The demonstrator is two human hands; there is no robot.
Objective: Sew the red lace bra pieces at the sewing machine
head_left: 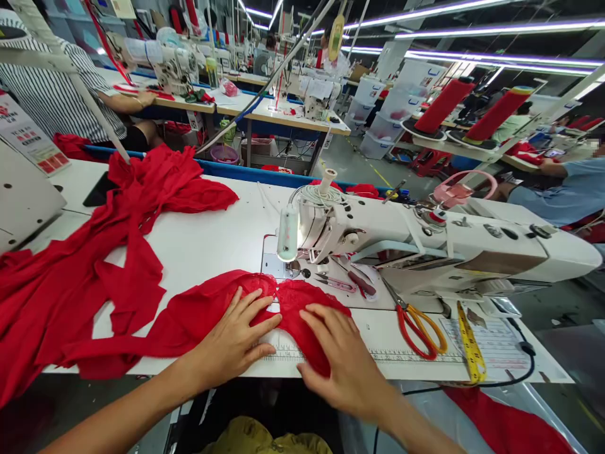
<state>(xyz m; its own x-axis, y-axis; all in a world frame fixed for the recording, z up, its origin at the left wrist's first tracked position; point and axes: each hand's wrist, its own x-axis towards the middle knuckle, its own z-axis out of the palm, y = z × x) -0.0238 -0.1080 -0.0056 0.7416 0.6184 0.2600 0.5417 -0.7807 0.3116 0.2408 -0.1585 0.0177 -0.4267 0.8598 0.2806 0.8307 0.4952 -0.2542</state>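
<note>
A red lace bra [203,309] lies spread on the white sewing table, its two cups joined at the middle in front of the machine's needle area. My left hand [243,331] rests flat on the left cup, fingers spread. My right hand [335,353] lies over the right cup with its fingers apart and thumb toward the table edge. Just beyond the cups stands the white sewing machine [378,230], its lamp [288,233] lit. The cloth under my palms is hidden.
Red fabric pieces [137,252] are heaped at left. Right of my hands lie orange-and-red-handled scissors [418,331], thread snips [335,284] and a yellow tape measure [470,347]. A printed ruler [392,356] runs along the front edge. Co-workers sit at other machines left and right.
</note>
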